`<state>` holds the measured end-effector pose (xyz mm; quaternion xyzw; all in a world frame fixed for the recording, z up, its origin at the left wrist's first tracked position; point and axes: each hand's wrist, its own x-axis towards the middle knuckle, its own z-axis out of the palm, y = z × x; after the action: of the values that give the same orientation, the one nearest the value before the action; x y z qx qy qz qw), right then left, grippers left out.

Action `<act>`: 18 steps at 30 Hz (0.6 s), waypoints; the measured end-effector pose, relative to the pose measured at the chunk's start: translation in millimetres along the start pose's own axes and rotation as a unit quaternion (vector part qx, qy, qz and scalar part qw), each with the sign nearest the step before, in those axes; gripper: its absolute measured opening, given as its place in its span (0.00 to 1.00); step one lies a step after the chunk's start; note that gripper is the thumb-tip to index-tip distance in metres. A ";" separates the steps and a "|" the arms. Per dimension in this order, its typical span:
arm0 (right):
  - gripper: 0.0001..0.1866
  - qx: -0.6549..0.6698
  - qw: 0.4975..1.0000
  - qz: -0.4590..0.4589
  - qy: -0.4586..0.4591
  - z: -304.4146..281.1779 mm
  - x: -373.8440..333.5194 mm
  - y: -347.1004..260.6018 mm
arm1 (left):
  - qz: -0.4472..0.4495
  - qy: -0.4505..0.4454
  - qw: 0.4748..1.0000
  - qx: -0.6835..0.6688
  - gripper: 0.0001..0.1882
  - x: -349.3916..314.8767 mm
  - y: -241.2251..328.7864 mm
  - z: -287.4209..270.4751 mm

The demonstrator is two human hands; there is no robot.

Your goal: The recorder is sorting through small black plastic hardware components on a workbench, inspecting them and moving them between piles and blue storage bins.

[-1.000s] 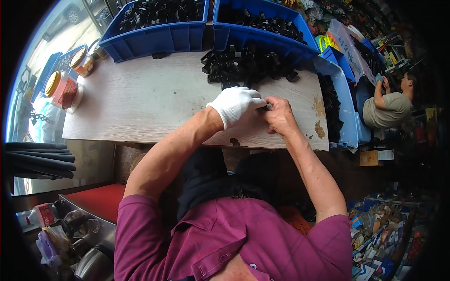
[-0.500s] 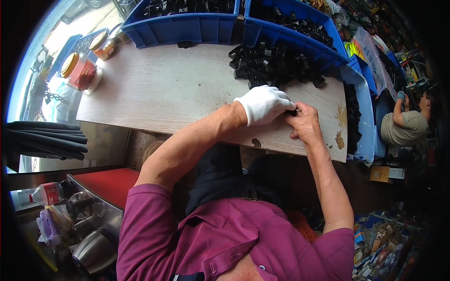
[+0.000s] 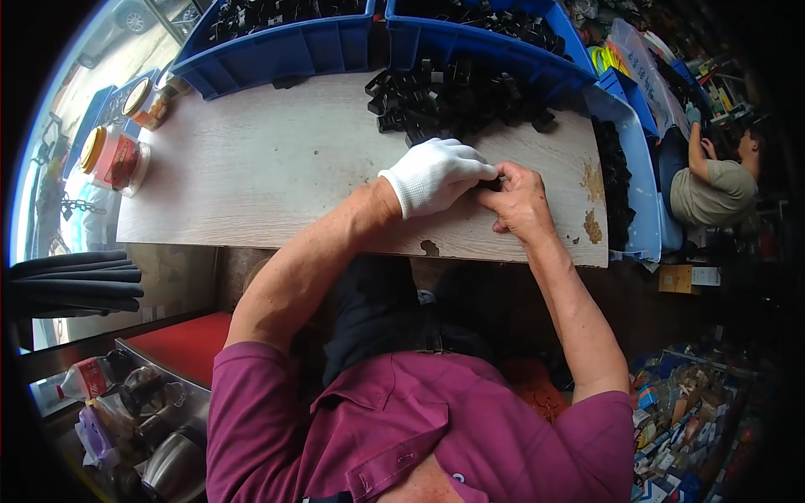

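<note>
The gloved left hand and bare right hand pinch one small dark piece in their fingers over the surface, seemingly unfinished; whether the black heap beyond is done is unclear.

Two lidded jars were placed at the left. Below, a bottle and a metal vessel were set near a red surface. A car was glimpsed outside, a co-worker at right.
</note>
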<state>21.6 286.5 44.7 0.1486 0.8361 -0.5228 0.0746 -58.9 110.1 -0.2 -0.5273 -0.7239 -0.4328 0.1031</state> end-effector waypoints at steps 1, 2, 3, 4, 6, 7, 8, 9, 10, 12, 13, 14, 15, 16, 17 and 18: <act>0.12 0.000 1.000 0.001 0.001 -1.0 -0.1 0.2 | 0.004 0.002 1.000 0.000 0.14 0.2 0.1 0.8; 0.13 -0.004 1.000 0.004 -0.002 -1.9 0.5 0.2 | 0.008 0.004 1.000 -0.001 0.14 0.2 0.1 1.3; 0.14 -0.008 1.000 0.007 -0.004 -2.5 1.0 0.4 | 0.008 0.003 1.000 -0.002 0.14 -0.1 0.2 1.7; 0.14 -0.008 1.000 0.008 -0.004 -3.1 1.8 1.5 | 0.008 0.003 1.000 0.004 0.14 0.3 0.8 1.8; 0.14 -0.011 1.000 0.009 -0.004 -3.4 3.1 4.1 | 0.008 0.002 1.000 0.008 0.14 0.5 2.0 1.6; 0.14 -0.010 1.000 0.011 -0.003 -3.1 3.0 4.4 | 0.010 0.000 1.000 0.006 0.14 0.0 2.7 0.9; 0.14 -0.011 1.000 0.009 -0.001 -2.6 2.8 4.4 | 0.012 -0.001 1.000 0.005 0.15 -0.2 3.3 0.3; 0.14 -0.013 1.000 0.007 0.001 -2.3 2.8 4.4 | 0.012 -0.003 1.000 0.004 0.15 0.1 3.6 -0.2; 0.14 -0.011 1.000 0.008 0.001 -2.0 2.9 4.5 | 0.022 -0.011 0.999 0.037 0.15 0.3 4.5 -1.1; 0.15 0.002 1.000 0.010 0.001 -1.6 3.5 3.9 | 0.031 -0.020 0.997 0.071 0.15 0.7 7.0 -1.9; 0.15 0.003 1.000 0.010 0.000 -2.0 3.2 3.4 | 0.033 -0.017 0.996 0.080 0.15 0.7 7.9 -1.7; 0.15 0.004 1.000 0.014 0.001 -2.2 2.7 2.4 | 0.034 -0.013 0.995 0.090 0.15 0.3 9.1 -1.9; 0.15 0.006 1.000 0.016 0.002 -1.9 2.5 1.7 | 0.036 -0.016 0.993 0.108 0.16 -0.5 11.2 -1.5; 0.15 0.008 1.000 0.013 -0.003 -1.3 3.5 2.3 | 0.036 -0.018 0.991 0.130 0.17 -2.5 13.5 -2.5; 0.16 0.008 1.000 0.011 -0.007 -2.9 3.9 4.5 | 0.018 -0.039 0.989 0.139 0.19 -4.4 16.4 -2.9; 0.16 0.009 1.000 0.009 -0.012 -4.1 3.8 5.7 | 0.016 -0.034 0.988 0.148 0.20 -6.9 19.1 -1.1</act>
<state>19.9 293.1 40.6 0.1504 0.8293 -0.5311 0.0876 -40.1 106.0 6.2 -0.5322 -0.7745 -0.3011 0.1620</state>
